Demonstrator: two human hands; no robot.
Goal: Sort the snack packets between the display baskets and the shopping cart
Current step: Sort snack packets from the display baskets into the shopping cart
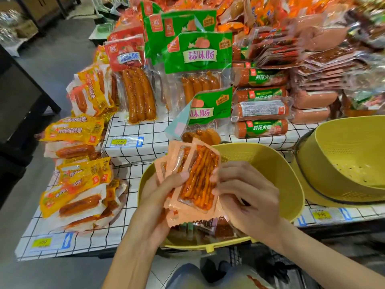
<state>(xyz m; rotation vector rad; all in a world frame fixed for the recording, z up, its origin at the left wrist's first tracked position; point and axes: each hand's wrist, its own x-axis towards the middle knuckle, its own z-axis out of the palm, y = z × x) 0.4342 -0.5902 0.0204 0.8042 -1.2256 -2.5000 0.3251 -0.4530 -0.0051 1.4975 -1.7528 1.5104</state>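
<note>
1. Over the near yellow basket [270,163], at the front edge of the tabletop [133,149], a person is holding up a fan of orange snack packets [195,182], each showing red-orange strips through a clear window.
2. The left hand [164,192] is gripping the fan from the left, with the thumb lying across the front and the fingers tucked behind.
3. The right hand [248,199] is pinching the right edge of the front packet, its fingers curling in against the wrapper.
4. More small packets [208,228] are lying in the bottom of that basket, under the hands.
5. A second yellow basket [343,155], perforated, is sitting tilted just to the right, with a dark band running round it.
6. Farther back, green sausage packs [198,53] are standing upright on the checked cloth, and ham rolls [260,128] are lying stacked to their right.
7. On the left, yellow sausage packets [77,130] are lying in loose heaps, and a price tag [125,141] is showing just beside them.
</note>
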